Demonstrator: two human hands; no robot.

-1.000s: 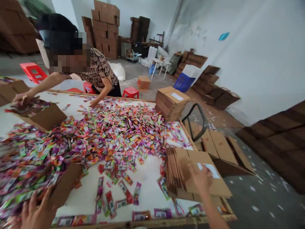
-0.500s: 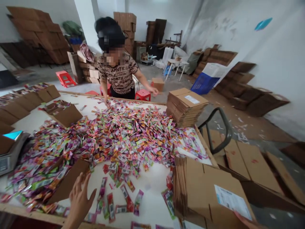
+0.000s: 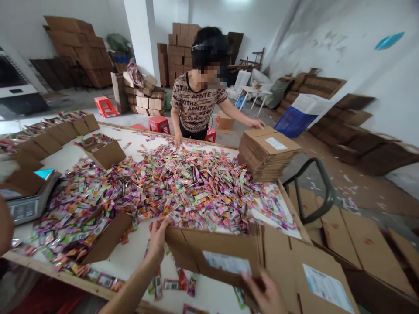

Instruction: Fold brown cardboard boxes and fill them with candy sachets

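Observation:
Both my hands hold one flattened cardboard box (image 3: 212, 255) lifted off a near stack of flat boxes (image 3: 304, 270) at the table's front right. My left hand (image 3: 158, 233) grips its left edge; my right hand (image 3: 266, 296) grips its near edge by a white label. Under and beyond the box lies a wide heap of small colourful sachets (image 3: 170, 183) on the white table (image 3: 131, 257).
A person across the table leans over, one hand on a second stack of flat boxes (image 3: 266, 150). An open box (image 3: 104, 150) holds sachets; a scale (image 3: 29, 200) stands at left. A brown flap (image 3: 106, 237) lies near. A metal frame (image 3: 310, 192) stands right.
My left hand moved right from the brown flap and took the flat box's edge. The top box is now pulled leftward off the near stack. The person opposite shifted right, reaching the far stack.

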